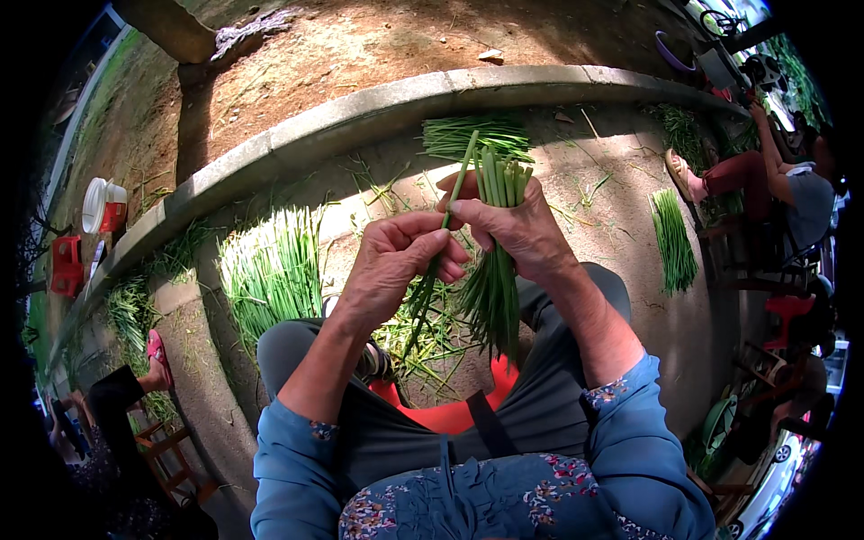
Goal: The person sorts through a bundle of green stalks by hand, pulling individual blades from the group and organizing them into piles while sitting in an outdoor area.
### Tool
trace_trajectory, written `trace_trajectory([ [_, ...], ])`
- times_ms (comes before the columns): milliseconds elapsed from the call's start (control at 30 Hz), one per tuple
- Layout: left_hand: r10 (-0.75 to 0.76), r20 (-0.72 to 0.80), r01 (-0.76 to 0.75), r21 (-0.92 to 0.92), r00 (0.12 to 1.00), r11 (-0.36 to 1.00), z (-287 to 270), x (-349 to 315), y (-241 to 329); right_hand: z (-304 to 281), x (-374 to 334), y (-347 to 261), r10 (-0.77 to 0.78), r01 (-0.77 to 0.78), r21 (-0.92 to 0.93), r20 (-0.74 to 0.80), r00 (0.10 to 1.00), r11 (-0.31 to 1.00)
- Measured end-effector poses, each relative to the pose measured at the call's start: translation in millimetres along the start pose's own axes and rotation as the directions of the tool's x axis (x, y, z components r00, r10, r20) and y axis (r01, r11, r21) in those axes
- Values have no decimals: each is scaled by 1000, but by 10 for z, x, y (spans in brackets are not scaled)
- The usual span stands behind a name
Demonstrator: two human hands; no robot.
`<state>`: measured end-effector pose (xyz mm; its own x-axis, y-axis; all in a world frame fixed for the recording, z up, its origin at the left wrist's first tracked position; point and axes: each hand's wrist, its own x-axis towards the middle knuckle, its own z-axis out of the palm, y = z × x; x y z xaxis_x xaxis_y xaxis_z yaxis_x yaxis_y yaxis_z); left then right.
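My right hand [522, 225] is wrapped round a bunch of long green stalks [495, 292], which look like garlic chives. Their pale cut ends point away from me and the darker ends hang toward my lap. My left hand [402, 256] pinches a single green stalk [464, 171] between thumb and finger, just left of the bunch. My right thumb is close to that stalk; whether it touches is hard to tell. Below both hands, loose green trimmings [427, 351] lie on the ground between my feet.
A large pile of stalks [274, 270] lies left of my knee. Another bundle [477, 138] rests ahead by the stone curb [396, 99], and one more [671, 238] at right. Other people sit at both sides. A red stool [66, 265] and white bucket [97, 205] stand far left.
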<state>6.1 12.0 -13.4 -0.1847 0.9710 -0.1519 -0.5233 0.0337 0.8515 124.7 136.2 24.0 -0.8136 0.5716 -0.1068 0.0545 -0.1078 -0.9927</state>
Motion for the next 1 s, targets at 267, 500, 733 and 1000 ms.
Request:
trace_trajectory([
  [267, -11, -40, 11, -11, 999, 1000, 21, 2, 12, 34, -6, -14, 33, -34, -28, -29, 999, 999],
  [500, -17, -72, 19, 30, 997, 999, 30, -3, 21, 9, 2, 39, 32, -32, 11, -22, 999, 999],
  [733, 3, -58, -3, 5, 998, 1000, 14, 0, -7, 1, -5, 3, 43, -45, 30, 37, 998, 999],
  [1000, -4, -68, 4, -1, 998, 1000, 33, -3, 6, 20, 2, 17, 68, -68, 40, 3, 998, 997],
])
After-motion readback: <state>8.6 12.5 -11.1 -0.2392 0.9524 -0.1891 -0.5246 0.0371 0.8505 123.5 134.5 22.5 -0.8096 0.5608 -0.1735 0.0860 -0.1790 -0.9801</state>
